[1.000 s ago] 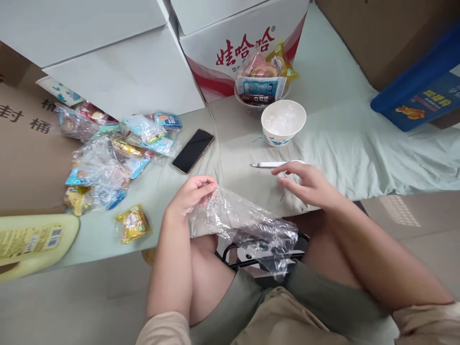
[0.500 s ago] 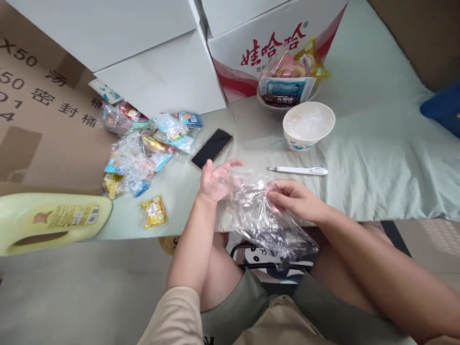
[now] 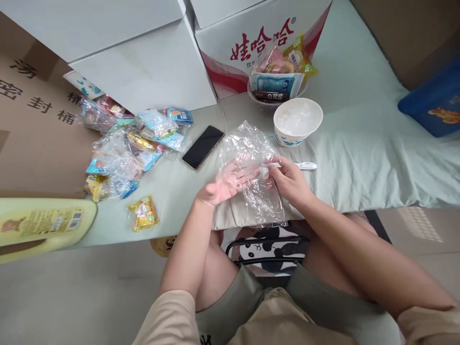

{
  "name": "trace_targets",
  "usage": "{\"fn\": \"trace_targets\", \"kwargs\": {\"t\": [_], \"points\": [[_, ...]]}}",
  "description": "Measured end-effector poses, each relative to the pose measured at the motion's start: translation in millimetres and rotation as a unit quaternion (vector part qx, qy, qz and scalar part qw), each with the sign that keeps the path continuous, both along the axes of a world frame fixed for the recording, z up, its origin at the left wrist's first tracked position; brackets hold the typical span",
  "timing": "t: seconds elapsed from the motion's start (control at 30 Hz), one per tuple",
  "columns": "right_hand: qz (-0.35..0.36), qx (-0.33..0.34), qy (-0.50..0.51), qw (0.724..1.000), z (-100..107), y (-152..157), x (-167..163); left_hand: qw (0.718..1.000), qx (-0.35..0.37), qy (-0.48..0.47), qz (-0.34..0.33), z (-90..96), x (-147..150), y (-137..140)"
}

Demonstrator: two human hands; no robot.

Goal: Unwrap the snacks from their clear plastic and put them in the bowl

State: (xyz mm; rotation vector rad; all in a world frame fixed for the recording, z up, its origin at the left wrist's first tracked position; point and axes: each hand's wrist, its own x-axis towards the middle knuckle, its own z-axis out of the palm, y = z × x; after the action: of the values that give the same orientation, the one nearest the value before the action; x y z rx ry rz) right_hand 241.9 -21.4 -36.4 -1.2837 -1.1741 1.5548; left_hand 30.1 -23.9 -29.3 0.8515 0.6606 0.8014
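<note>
A clear plastic bag (image 3: 264, 203) spreads out in front of me at the edge of the cloth-covered surface. My right hand (image 3: 289, 179) pinches its side between thumb and fingers. My left hand (image 3: 232, 181) is open and flat, fingers stretched toward the right, with the clear film over or around them; whether it lies inside the bag I cannot tell. Behind my right hand lies a white utility knife (image 3: 307, 166), partly covered. A paper tub (image 3: 296, 139) with clear plastic in it stands just beyond, and a dark phone (image 3: 203, 147) lies left of the bag.
At the left are a pile of wrapped snacks (image 3: 120, 155), a single yellow packet (image 3: 144, 213) and a pale yellow jug (image 3: 46, 225). White cartons (image 3: 143, 72) stand at the back, beside a filled snack bowl (image 3: 275, 88). A blue object (image 3: 431, 98) sits far right.
The bag has swung up and away from my lap, now spread over the surface. My left hand has turned flat, its fingers moving right toward my right hand. The whole view has shifted slightly.
</note>
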Motion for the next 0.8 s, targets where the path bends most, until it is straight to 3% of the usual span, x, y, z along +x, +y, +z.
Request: {"fn": "trace_targets", "kwargs": {"t": [0.13,0.2,0.33,0.47,0.57,0.7,0.8], "points": [[0.038,-0.029,0.019,0.999,-2,1,-3,0.978,0.019,0.203,0.048,-5.1,4,3],[0.074,-0.023,0.027,0.997,-1,-1,-1,0.965,0.022,0.251,0.075,-4.2,2,1],[0.137,-0.003,0.148,0.979,2,-7,5,0.988,0.003,0.141,0.066,5.4,-13,-9],[0.213,-0.035,0.235,0.948,6,-7,8,0.997,0.005,0.074,0.014,10.4,-31,-14],[0.204,-0.026,0.201,0.958,7,-2,6,0.997,0.003,0.072,-0.001,8.4,-38,-7],[0.120,0.009,0.046,0.992,5,0,1,0.993,-0.008,0.115,-0.024,5.1,-38,4],[0.129,0.026,-0.009,0.991,4,-3,1,0.988,-0.005,0.153,0.028,3.0,-32,6]]}}
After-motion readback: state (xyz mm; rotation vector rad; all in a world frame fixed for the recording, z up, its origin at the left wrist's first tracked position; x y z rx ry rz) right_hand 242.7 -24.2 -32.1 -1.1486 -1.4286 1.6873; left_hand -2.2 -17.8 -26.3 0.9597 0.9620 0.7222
